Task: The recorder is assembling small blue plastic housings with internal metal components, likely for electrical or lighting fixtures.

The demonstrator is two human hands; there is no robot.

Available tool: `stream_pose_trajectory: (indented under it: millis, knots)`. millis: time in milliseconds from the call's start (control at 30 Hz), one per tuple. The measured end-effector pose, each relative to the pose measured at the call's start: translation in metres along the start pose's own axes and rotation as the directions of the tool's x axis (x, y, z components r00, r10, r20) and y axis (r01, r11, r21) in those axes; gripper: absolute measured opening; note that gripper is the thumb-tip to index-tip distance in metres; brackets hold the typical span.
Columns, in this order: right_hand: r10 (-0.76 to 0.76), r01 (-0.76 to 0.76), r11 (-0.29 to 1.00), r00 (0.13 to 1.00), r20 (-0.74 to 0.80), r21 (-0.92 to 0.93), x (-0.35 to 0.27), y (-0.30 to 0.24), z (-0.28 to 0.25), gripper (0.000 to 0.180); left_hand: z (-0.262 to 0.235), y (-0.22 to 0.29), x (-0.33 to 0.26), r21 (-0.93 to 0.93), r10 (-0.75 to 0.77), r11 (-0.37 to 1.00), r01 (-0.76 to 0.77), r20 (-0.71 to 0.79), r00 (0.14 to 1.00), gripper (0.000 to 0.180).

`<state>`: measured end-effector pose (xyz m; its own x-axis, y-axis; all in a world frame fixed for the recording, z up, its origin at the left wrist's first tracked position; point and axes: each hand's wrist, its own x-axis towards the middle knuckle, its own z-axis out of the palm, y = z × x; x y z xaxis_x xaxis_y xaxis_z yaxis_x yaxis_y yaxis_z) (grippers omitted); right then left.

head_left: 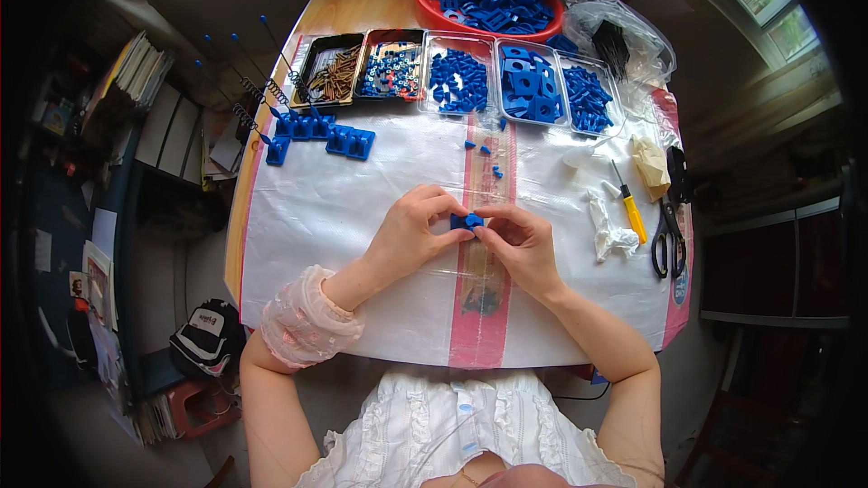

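Observation:
Over the middle of the table, a small blue plastic part (467, 221) is held between both hands. My left hand (417, 228) pinches its left side with thumb and fingertips. At its right side, my right hand (520, 242) closes thumb and forefinger on it. The fingertips cover much of the part, so its full shape is hidden. A little beyond the hands lie several tiny blue pieces (485, 151). Blue assembled bases (349, 141) stand to the far left, some with springs and thin rods (252, 89) rising from them.
Along the back stand trays of brass-coloured screws (335, 74), small mixed hardware (391, 69), blue pegs (458, 80), square blue plates (532, 83) and small blue parts (588, 99). Behind them is a red basin (425, 11). At right lie a yellow-handled screwdriver (634, 217), black-handled scissors (669, 242) and crumpled tissue (608, 230).

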<state>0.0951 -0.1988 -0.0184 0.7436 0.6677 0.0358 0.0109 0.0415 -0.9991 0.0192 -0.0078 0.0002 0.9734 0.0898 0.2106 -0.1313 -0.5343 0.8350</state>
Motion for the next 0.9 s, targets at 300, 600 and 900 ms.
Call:
stream_pose_trajectory:
  millis: [300, 600, 900]
  knots:
    - [-0.114, 0.100, 0.992, 0.974, -0.195, -0.081, 0.001, -0.009, -0.009, 0.019, 0.002, -0.001, 0.000, 0.038, 0.035, 0.999, -0.036, 0.006, 0.999, 0.022]
    - [-0.359, 0.310, 0.922, 0.908, -0.215, -0.231, 0.006, -0.025, -0.024, 0.022, 0.002, 0.000, 0.000, -0.006, 0.042, 0.999, -0.042, -0.018, 0.999, 0.026]
    - [-0.455, 0.409, 0.890, 0.814, -0.362, -0.198, 0.006, -0.066, -0.041, 0.024, 0.000, 0.001, 0.000, -0.064, -0.018, 0.998, 0.019, 0.012, 1.000, 0.028]
